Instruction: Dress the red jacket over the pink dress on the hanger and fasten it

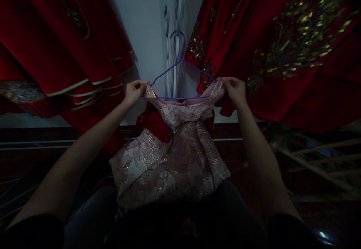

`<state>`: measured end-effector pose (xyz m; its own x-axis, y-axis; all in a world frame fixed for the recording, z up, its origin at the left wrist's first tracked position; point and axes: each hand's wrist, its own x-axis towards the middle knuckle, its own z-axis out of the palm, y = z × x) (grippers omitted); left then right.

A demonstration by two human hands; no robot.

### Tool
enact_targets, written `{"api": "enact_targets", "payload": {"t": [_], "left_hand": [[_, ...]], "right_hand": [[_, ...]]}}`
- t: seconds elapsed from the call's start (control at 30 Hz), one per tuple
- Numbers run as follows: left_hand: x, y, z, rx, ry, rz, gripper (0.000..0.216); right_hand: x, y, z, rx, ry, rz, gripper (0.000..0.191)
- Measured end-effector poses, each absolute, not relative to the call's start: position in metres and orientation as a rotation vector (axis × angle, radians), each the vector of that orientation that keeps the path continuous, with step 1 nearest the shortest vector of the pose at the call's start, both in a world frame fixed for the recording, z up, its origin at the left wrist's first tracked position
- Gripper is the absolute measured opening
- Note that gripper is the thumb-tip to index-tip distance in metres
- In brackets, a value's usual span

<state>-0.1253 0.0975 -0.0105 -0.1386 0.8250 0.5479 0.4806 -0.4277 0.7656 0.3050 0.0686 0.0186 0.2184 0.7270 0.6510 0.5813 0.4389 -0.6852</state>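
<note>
A pale pink brocade dress (172, 155) with gold floral pattern and a dark red lining hangs in front of me on a purple wire hanger (180, 63). My left hand (134, 90) is closed on the dress's left shoulder at the hanger's left end. My right hand (234, 88) is closed on the right shoulder at the hanger's other end. The hanger's hook points up toward a white vertical frame (173, 23). The skirt of the dress falls onto my lap.
Red garments with cream trim (64, 61) hang on the left. Red garments with gold embroidery (296, 46) hang on the right. A white wall (143, 20) lies between them. Dark floor and pale wooden slats (316, 159) show at lower right.
</note>
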Motion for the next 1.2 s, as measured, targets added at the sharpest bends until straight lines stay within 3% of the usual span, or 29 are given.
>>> {"api": "enact_targets", "payload": {"t": [0.2, 0.3, 0.4, 0.5, 0.6, 0.77, 1.0, 1.2], "left_hand": [[-0.165, 0.088, -0.036, 2.085, 1.847, 1.446, 0.035], [-0.168, 0.063, -0.053, 2.294, 1.896, 1.173, 0.037], [-0.144, 0.032, -0.064, 2.644, 1.694, 0.678, 0.034], [-0.098, 0.01, -0.058, 3.053, 1.175, 0.378, 0.029], [-0.045, 0.01, -0.036, 3.267, 0.866, 0.534, 0.023], [0.011, 0.05, -0.02, 3.262, 0.931, 0.839, 0.025], [0.019, 0.054, -0.059, 3.2, 1.243, 0.825, 0.027], [-0.001, 0.013, -0.035, 3.233, 1.081, 0.779, 0.029]], "right_hand": [[0.315, 0.066, -0.028, -1.316, -1.185, 0.228, 0.038], [0.309, 0.048, -0.06, -1.367, -1.091, 0.422, 0.033], [0.296, 0.028, -0.08, -1.369, -1.108, 0.707, 0.027], [0.28, 0.016, -0.081, -1.325, -1.193, 0.822, 0.028], [0.268, 0.011, -0.068, -1.263, -1.29, 0.752, 0.03], [0.259, 0.001, -0.05, -1.171, -1.355, 0.66, 0.031], [0.276, 0.006, -0.056, -1.154, -1.111, 0.617, 0.031], [0.284, 0.02, -0.07, -1.109, -0.823, 0.579, 0.025]]}}
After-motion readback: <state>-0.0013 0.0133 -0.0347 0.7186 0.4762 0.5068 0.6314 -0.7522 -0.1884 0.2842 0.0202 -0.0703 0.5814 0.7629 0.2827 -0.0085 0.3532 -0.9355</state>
